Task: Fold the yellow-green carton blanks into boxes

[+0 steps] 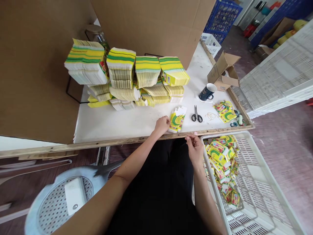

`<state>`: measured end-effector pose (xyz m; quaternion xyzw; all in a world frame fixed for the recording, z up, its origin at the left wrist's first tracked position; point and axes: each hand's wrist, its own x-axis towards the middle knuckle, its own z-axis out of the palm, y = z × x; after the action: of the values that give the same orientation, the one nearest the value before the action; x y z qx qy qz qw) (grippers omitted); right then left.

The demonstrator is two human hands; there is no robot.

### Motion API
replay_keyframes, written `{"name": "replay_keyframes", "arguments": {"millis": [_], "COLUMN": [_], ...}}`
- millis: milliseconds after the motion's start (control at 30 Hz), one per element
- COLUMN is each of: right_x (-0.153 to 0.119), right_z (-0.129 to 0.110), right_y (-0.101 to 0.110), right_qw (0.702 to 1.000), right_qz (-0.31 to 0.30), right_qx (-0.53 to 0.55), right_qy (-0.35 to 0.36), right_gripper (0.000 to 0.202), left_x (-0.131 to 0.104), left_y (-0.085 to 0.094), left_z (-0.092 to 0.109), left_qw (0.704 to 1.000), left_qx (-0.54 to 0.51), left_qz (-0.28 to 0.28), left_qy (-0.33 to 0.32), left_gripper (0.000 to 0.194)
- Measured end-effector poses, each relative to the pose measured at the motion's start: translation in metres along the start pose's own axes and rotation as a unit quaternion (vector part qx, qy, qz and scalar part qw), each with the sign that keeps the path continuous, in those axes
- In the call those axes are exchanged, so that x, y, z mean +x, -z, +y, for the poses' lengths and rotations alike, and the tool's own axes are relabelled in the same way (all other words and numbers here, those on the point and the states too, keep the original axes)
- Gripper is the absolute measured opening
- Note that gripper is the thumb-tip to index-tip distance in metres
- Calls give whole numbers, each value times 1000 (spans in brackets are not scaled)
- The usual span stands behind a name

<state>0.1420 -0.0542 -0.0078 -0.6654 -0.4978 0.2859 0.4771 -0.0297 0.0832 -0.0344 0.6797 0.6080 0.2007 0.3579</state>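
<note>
A small pile of flat yellow-and-green cartons (178, 119) lies near the table's front edge. My left hand (162, 126) is closed, its curled fingers against the pile's left side; what they grip, if anything, is hidden. Just right of the pile, at the wooden table edge, my right hand (195, 150) has thumb and fingers drawn together in a pinch. Anything between those fingertips is too small to make out. A tiny pink-and-white piece (195, 133) lies beside them on the edge.
Bundled carton stacks (146, 73) line the table's back. To the right are black scissors (197, 114), rubber bands (210, 116), a dark mug (207, 92), more cartons (225, 111) and a cardboard box (223, 73). Below stands a white crate (264, 182) holding cartons; a stool (63, 199) is lower left.
</note>
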Motion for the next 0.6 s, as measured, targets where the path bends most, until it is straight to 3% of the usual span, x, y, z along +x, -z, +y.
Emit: {"name": "replay_keyframes", "arguments": {"millis": [133,200,267,400,600], "right_x": [35,55,69,76,69], "right_z": [3,3,1,2,8], "right_y": [-23,-38,-54,-74,-74], "right_qw": [983,954,929,918,928], "right_qz": [13,24,-9,-12,18], "right_qx": [-177,-298,-370,-397,-371], "right_qy": [39,3,-17,-11,13], "right_gripper": [30,35,37,41,42], "left_x": [-4,-7,-11,-15,-16], "left_y": [-4,-5,-7,-8,-9], "left_z": [2,3,4,5,3], "left_qw": [1000,999,999,998,997], "left_qx": [14,23,29,42,52], "left_qz": [-6,0,8,16,15], "left_qy": [-23,-31,-38,-50,-59], "left_gripper": [23,30,34,34,31]}}
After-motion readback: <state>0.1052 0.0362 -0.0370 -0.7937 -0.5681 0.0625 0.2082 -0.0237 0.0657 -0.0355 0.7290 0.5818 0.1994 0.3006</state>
